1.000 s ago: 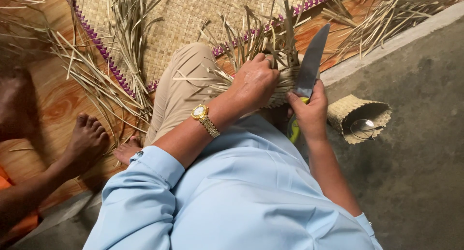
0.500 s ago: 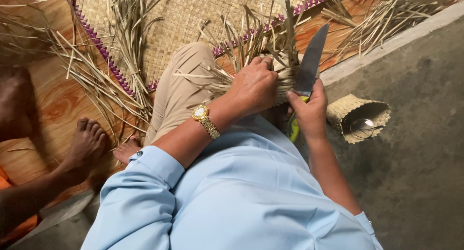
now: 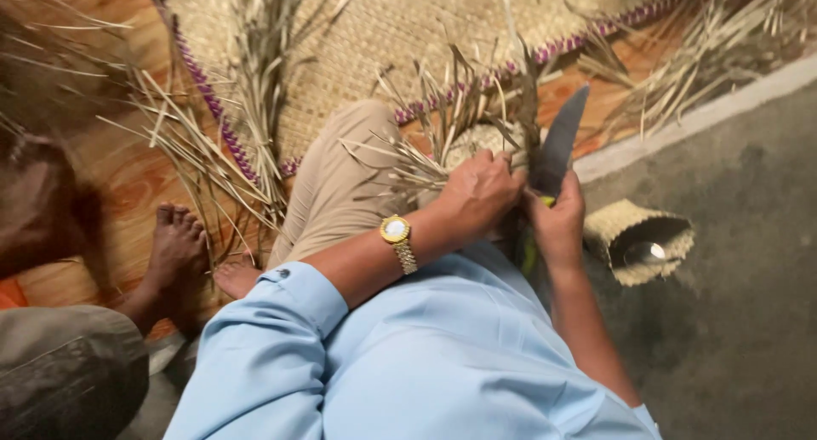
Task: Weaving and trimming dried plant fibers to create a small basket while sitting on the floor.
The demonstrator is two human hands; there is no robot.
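Note:
My left hand (image 3: 478,191) grips a small, partly woven straw piece (image 3: 477,138) with loose dry strips sticking up from it, held over my bent knee (image 3: 357,159). A gold wristwatch (image 3: 398,236) sits on that wrist. My right hand (image 3: 557,223) is closed around the green handle of a large knife (image 3: 559,142). The dark blade points up and away, right beside the straw piece and touching or nearly touching its strips.
A woven straw mat (image 3: 408,31) with a purple-dotted border lies on the wooden floor, with loose dry leaf strips (image 3: 204,151) scattered over it. A small woven basket (image 3: 638,236) holding something shiny lies on the grey floor at right. Another person's bare foot (image 3: 174,244) rests at left.
The knife blade has stayed upright beside the straw piece. Both hands have shifted only slightly; the left hand still grips the strips.

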